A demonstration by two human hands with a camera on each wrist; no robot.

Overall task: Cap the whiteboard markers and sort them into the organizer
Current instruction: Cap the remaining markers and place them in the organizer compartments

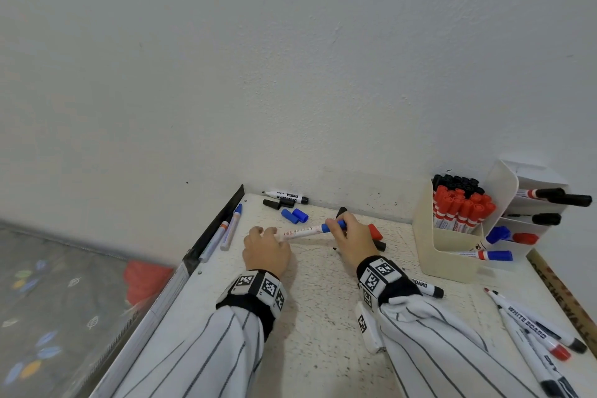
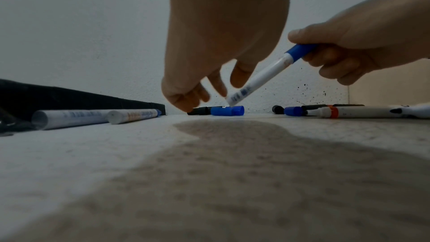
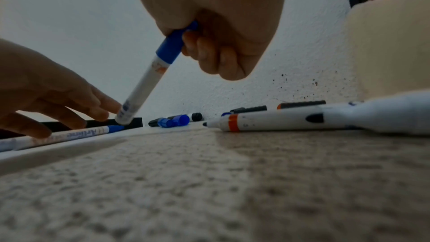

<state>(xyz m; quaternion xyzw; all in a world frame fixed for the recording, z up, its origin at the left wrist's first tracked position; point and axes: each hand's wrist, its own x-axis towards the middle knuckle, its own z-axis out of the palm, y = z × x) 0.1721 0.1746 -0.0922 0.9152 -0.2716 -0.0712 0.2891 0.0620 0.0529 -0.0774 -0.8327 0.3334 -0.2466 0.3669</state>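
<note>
Fingers [image 3: 209, 56] of the right hand [image 1: 350, 237] curl round the blue cap end of a blue whiteboard marker [image 1: 311, 230] and grip it. The marker is held up off the desk [image 1: 323, 317], tilted, with its white end low by the left hand [image 1: 266, 250]. Left-hand fingers [image 3: 102, 106] are mostly straight and touch the white end; I cannot tell if they grip it. Just behind the hands, two loose blue caps [image 1: 294, 215] lie on the desk, touching each other. Near them, close to the wall, lie a black cap [image 1: 279, 203] and an uncapped black marker [image 1: 286, 195]. Two more pens [image 1: 224, 231] lie along the left edge of the desk. On the right stands a cream organizer [image 1: 452, 245]. Its tall part is full of red markers [image 1: 462, 208] and black markers [image 1: 458, 182] standing up. Its smaller parts hold a few markers lying down. More markers [image 1: 533, 329] lie on the desk near the right sleeve [image 1: 436, 342].
</note>
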